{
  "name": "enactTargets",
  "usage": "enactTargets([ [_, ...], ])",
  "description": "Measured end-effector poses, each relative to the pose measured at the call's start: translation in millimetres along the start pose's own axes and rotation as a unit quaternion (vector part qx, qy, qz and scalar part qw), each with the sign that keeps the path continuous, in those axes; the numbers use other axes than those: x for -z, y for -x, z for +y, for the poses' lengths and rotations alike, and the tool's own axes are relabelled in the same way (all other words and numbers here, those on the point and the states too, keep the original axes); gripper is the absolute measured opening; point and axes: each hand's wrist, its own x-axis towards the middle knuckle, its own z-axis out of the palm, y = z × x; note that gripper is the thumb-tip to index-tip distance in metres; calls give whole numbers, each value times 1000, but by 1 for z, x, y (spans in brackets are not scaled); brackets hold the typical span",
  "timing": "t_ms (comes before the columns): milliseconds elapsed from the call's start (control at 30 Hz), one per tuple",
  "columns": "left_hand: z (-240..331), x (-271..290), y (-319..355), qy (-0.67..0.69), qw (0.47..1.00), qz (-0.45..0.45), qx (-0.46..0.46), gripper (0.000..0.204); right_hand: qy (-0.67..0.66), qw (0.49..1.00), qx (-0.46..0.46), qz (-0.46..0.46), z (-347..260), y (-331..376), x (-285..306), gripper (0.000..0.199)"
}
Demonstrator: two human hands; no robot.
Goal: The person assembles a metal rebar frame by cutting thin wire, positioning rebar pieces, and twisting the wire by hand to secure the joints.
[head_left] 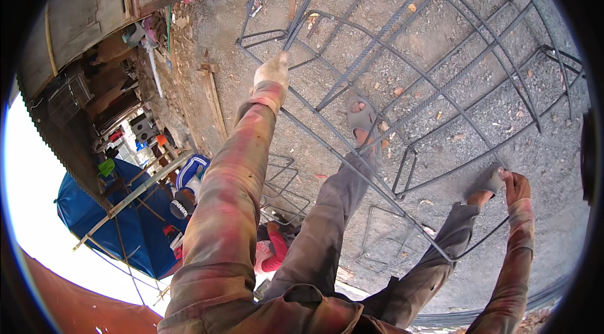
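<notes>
**Inspector:** State both hands.

**Observer:** The left hand (273, 70), gloved, is stretched forward onto a long bar of the rebar cage (402, 63) that lies on the gravel ground (440, 13). The fingers look curled over the bar, but the glove hides them, so I cannot tell whether they truly grip. The right hand (516, 187) is low by the right sandal (487, 181), fingers pinched narrow on a thin wire (484, 241) that runs down toward a lower bar.

**Inspector:** Footing?

**Observer:** The left sandal (362, 117) rests among the bars, inside the cage; the right one stands beside a stirrup. Both feet are in open footwear.

**Inspector:** Hazards, in your judgement?

**Observer:** A foot could catch between bars if the cage rolls or shifts under the person's weight. Bar ends and wire tails could cut a bare right hand or exposed toes. The forward lean on one arm could fail if that bar slips.

**Inspector:** Surroundings?

**Observer:** Loose stirrups (283, 186) lie near the legs, a trip risk. Another person (189, 186) is crouched by a blue tarpaulin (94, 208), well apart from the cage.
</notes>
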Motion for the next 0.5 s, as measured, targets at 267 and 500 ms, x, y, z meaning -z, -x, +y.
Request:
enactTargets([
  [267,-20,16,-30,95,994,43,-17,59,0,998,47,46,-7,-24,-20,41],
  [500,-31,65,-86,-65,997,24,27,62,-323,944,-39,-57,-23,-57,-38,28],
])
